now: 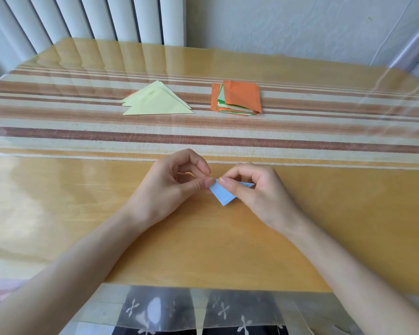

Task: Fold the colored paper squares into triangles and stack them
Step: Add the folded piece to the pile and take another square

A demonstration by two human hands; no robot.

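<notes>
The left hand (174, 187) is closed to a narrow pinch: thumb and forefinger meet on the left corner of the blue paper (221, 197), and the other fingers curl loosely above with nothing in them. The right hand (259, 192) grips the same sheet, its thumb flat on the near face and its fingers bent over the far edge. The two thumb tips almost touch.

The blue paper is folded to a triangle. Its long edge runs left to right on the far side, with the right tip poking out past the right hand's fingers, and its apex points back toward the person. It sits over the bare wooden table (228, 250), just on the near side of the striped cloth (82, 131); whether it rests on the table or is lifted slightly cannot be told.

On the striped cloth, toward its far side, lies a pile of pale yellow triangles (157, 105) with long edges nearest the person, and to their right a stack of squares (240, 96) topped by an orange sheet
</notes>
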